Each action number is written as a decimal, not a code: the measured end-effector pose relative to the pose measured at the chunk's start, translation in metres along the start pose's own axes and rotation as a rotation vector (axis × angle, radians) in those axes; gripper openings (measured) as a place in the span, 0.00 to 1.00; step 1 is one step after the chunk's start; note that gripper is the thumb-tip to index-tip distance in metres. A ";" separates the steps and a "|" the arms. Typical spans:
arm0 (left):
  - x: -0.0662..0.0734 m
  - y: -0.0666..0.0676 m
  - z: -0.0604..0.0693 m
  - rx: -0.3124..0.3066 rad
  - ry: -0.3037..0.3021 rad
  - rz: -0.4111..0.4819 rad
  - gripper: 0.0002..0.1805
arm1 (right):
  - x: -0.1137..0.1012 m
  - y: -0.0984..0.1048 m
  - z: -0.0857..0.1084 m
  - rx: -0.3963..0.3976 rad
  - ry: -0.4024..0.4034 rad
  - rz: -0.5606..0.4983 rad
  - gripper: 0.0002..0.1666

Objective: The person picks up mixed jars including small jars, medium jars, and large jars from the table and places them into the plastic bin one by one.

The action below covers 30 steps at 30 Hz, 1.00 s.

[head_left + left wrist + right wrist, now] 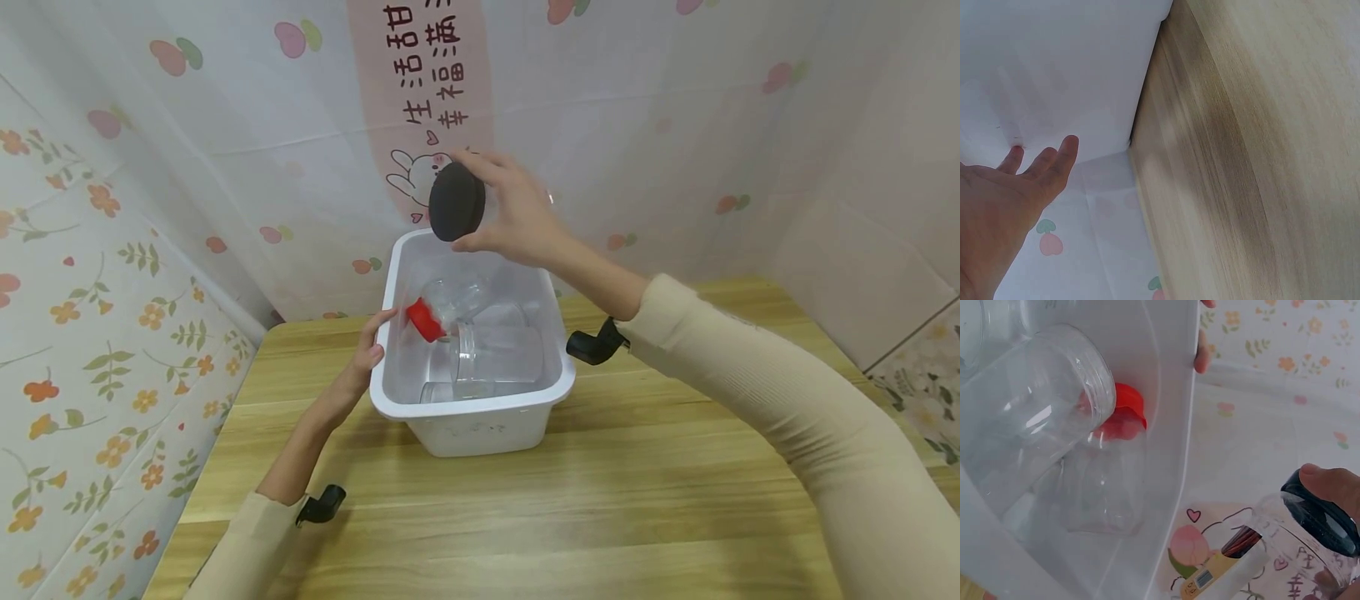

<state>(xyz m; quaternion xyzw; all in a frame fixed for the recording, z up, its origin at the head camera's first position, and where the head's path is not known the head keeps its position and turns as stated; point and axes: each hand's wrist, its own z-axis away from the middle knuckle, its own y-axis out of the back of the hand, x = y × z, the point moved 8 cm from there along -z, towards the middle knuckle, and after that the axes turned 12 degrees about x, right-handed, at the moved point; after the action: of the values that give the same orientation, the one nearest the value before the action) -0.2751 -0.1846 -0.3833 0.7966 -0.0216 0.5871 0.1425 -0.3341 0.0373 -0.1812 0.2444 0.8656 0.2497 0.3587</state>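
My right hand (517, 208) is raised over the far end of the white plastic tub (468, 410). Thumb and fingers pinch a black lid (456, 202), seen from its top in the head view. Below this lid, the right wrist view shows a clear jar body (1272, 519), partly out of frame. At the tub's left side, my left hand (360, 362) touches the rim and outer wall with relaxed fingers. Inside the tub lie a wide clear jar (502, 354) and a clear bottle (461, 298) with a red cap (425, 320).
Another clear container (442, 392) lies low in the tub's near left corner. Under the tub is a wood-grain table (525, 517). A printed curtain (300, 167) hangs behind it, and a floral cloth (112, 375) hangs at the left. A yellow label with a barcode (1204, 575) shows near the raised jar.
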 end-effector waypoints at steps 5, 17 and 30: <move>0.001 -0.001 0.000 -0.009 -0.007 0.003 0.38 | -0.002 -0.004 -0.003 -0.010 0.006 -0.015 0.58; 0.001 -0.001 0.001 -0.013 0.000 -0.002 0.35 | -0.001 -0.013 -0.008 -0.053 -0.011 -0.065 0.58; 0.002 -0.001 0.002 -0.018 -0.002 0.014 0.34 | -0.001 -0.020 -0.010 -0.086 -0.016 -0.083 0.58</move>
<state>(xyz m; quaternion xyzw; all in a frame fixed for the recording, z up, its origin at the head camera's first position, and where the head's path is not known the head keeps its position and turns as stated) -0.2724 -0.1835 -0.3826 0.7957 -0.0323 0.5870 0.1455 -0.3457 0.0190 -0.1862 0.1944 0.8606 0.2697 0.3858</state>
